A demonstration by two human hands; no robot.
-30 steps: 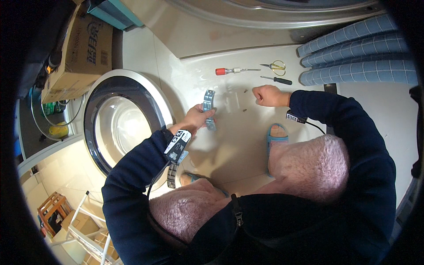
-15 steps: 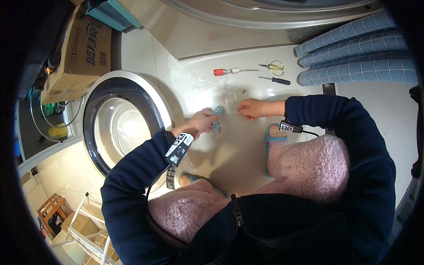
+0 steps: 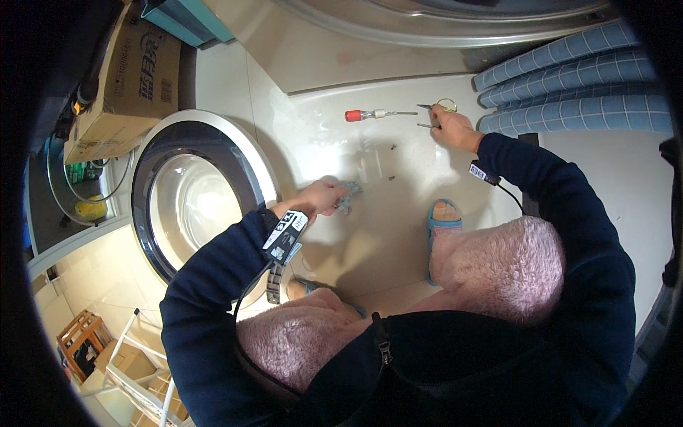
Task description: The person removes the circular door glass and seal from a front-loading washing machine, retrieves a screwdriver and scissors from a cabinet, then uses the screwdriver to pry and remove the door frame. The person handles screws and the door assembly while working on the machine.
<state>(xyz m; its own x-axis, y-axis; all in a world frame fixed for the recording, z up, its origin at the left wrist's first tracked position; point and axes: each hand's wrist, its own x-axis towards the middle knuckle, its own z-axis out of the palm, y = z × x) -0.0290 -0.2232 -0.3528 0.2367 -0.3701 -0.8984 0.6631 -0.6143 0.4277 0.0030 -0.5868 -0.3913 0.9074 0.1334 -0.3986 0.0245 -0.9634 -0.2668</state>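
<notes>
A small, irregular grey-blue piece [image 3: 347, 198], whose kind I cannot make out, is pinched in my left hand [image 3: 322, 195] above the floor. Farther off to the right, my right hand [image 3: 454, 131] is closed over a screwdriver [image 3: 427, 126] with a thin shaft. Its dark handle is hidden beneath the hand. Just beyond those fingers are gold-handled scissors [image 3: 447, 104], partly covered. A red-ended screwdriver [image 3: 366, 115] lies to their left. Two small screws, one farther [image 3: 393, 146] and one nearer [image 3: 392, 178], rest on the floor between my hands.
A round washing machine door [image 3: 245, 139] lies at left, beside a cardboard box [image 3: 128, 114]. The washing machine's front [image 3: 370, 64] borders the far side. Blue checked rolls [image 3: 569, 96] stand at far right. My slippered foot [image 3: 445, 213] is on the floor.
My right hand has moved away and to the right, onto the dark-handled screwdriver. A second screw now shows where that hand was. The grey-blue piece in my left hand has turned and dropped slightly.
</notes>
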